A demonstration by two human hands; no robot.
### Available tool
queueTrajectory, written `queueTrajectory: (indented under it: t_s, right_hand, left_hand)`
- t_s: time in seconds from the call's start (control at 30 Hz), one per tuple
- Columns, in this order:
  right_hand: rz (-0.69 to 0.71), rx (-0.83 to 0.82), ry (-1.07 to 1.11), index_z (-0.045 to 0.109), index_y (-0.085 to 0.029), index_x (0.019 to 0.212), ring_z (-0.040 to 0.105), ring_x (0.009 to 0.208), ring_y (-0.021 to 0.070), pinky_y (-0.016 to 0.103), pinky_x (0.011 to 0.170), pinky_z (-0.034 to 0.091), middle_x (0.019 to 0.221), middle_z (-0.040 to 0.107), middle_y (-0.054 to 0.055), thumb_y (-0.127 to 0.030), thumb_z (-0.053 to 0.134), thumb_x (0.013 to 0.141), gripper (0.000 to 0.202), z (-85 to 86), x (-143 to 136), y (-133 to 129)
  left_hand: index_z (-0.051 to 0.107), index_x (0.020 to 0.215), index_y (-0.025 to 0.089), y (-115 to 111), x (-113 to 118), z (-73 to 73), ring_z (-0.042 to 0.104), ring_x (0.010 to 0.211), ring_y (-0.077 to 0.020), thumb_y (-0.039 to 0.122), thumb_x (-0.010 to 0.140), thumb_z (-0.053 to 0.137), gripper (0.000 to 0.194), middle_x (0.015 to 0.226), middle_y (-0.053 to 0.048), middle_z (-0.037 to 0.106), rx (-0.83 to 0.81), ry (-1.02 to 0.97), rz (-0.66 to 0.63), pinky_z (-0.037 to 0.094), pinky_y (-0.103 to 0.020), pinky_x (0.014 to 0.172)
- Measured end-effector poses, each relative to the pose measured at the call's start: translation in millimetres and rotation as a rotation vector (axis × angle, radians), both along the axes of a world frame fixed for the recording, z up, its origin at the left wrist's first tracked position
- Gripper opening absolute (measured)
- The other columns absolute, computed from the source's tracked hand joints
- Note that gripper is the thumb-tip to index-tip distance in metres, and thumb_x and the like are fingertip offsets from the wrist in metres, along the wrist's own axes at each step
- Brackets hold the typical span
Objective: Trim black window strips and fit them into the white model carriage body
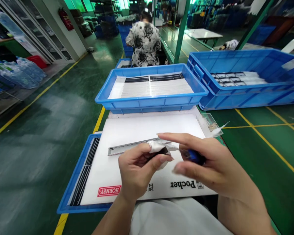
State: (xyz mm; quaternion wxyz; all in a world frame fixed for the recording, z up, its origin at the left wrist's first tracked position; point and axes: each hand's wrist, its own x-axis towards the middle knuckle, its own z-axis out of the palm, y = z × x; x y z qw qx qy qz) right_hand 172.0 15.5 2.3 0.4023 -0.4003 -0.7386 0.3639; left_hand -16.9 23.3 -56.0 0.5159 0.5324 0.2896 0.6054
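My left hand [139, 166] is closed over the white board [127, 127], pinching a small dark part [164, 150] between thumb and fingers. Crumpled white thin material, like cloth or tissue [153, 146], covers its fingertip area and reaches toward the right hand. My right hand [210, 160] is close by, index finger and thumb stretched apart and slightly blurred. A dark blue object, perhaps a tool handle [196, 156], sits in its curled fingers, partly hidden. Behind the left hand lies a long grey channel-shaped strip [122, 149] on the board.
A blue tray [149, 101] of white strips with dark ends stands beyond the board. Another blue tray [72, 192] with black strips is partly under its left side. A larger blue bin [254, 94] and a small clear box [219, 132] are right. A person [145, 42] sits ahead.
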Motion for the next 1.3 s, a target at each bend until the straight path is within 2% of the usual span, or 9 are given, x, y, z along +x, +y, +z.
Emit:
queueTrajectory:
  t_s: [0.17,0.27,0.43,0.6,0.7,0.83,1.07,1.13,1.3]
  right_hand:
    - [-0.048,-0.057,0.220,0.085,-0.024,0.103,0.060,0.059,0.0112,0.023,0.054,0.048,0.084,0.079,0.002,-0.029,0.082,0.092,0.012,-6.2,-2,11]
    - [-0.073,-0.079,0.273,0.086,-0.023,0.097,0.071,0.070,0.0176,0.027,0.059,0.055,0.089,0.082,0.006,-0.032,0.084,0.090,0.011,-5.4,-5,15]
    - [-0.073,-0.179,0.394,0.086,-0.020,0.094,0.068,0.060,0.0166,0.028,0.055,0.055,0.065,0.073,0.003,-0.037,0.083,0.091,0.018,4.2,-14,23]
    - [-0.003,-0.248,0.485,0.086,-0.018,0.104,0.058,0.051,0.0121,0.021,0.044,0.046,0.056,0.060,-0.002,-0.041,0.083,0.090,0.026,29.1,-25,37]
    - [0.044,-0.248,0.530,0.086,-0.020,0.107,0.051,0.048,0.0096,0.019,0.041,0.043,0.056,0.058,-0.003,-0.045,0.084,0.088,0.031,50.2,-30,41]
    - [0.122,-0.264,0.580,0.087,-0.026,0.102,0.032,0.040,0.0033,0.015,0.037,0.032,0.057,0.056,-0.005,-0.045,0.087,0.086,0.025,78.1,-34,39]
    - [0.237,-0.262,0.585,0.088,-0.026,0.099,0.022,0.040,0.0006,0.010,0.035,0.021,0.051,0.044,-0.007,-0.039,0.082,0.092,0.016,107.5,-32,34]
    - [0.239,-0.275,0.572,0.088,-0.027,0.099,0.022,0.039,0.0001,0.009,0.035,0.023,0.050,0.044,-0.007,-0.040,0.082,0.092,0.016,112.3,-30,31]
    - [0.170,-0.384,0.597,0.088,-0.027,0.097,0.045,0.042,0.0011,0.007,0.040,0.039,0.058,0.058,-0.004,-0.040,0.089,0.085,0.018,123.6,-28,19]
  left_hand:
    - [0.082,0.089,0.018,-2,10,14.6,0.060,0.054,-0.0117,0.019,0.083,0.087,0.008,0.067,-0.001,0.072,-0.057,0.007,0.000,0.051,-0.023,0.048]
    - [0.082,0.092,0.018,-4,9,20.6,0.049,0.051,-0.0088,0.023,0.086,0.085,0.009,0.067,-0.001,0.067,-0.090,-0.007,-0.052,0.040,-0.023,0.044]
    - [0.080,0.087,0.013,0,7,30.3,0.043,0.053,-0.0099,0.038,0.097,0.072,0.028,0.055,-0.001,0.055,-0.293,-0.190,-0.282,0.032,-0.025,0.050]
    - [0.081,0.084,0.012,15,7,54.2,0.041,0.055,-0.0086,0.040,0.092,0.077,0.030,0.060,-0.002,0.054,-0.400,-0.370,-0.426,0.027,-0.024,0.053]
    - [0.080,0.085,0.013,24,6,71.9,0.037,0.053,-0.0078,0.039,0.090,0.080,0.027,0.059,0.000,0.053,-0.383,-0.449,-0.533,0.026,-0.024,0.051]
    - [0.078,0.084,0.012,29,4,95.7,0.031,0.049,-0.0067,0.035,0.089,0.082,0.023,0.056,0.002,0.048,-0.314,-0.540,-0.674,0.022,-0.022,0.046]
    - [0.078,0.082,0.008,20,4,128.2,0.039,0.050,-0.0041,0.026,0.086,0.086,0.020,0.055,0.002,0.053,-0.354,-0.610,-0.710,0.031,-0.015,0.048]
    - [0.078,0.082,0.007,17,5,132.8,0.042,0.051,-0.0041,0.024,0.086,0.086,0.019,0.056,0.002,0.055,-0.357,-0.635,-0.723,0.033,-0.014,0.049]
    - [0.079,0.085,0.005,15,8,138.7,0.045,0.053,-0.0044,0.022,0.089,0.083,0.018,0.058,0.000,0.058,-0.368,-0.653,-0.757,0.035,-0.013,0.051]
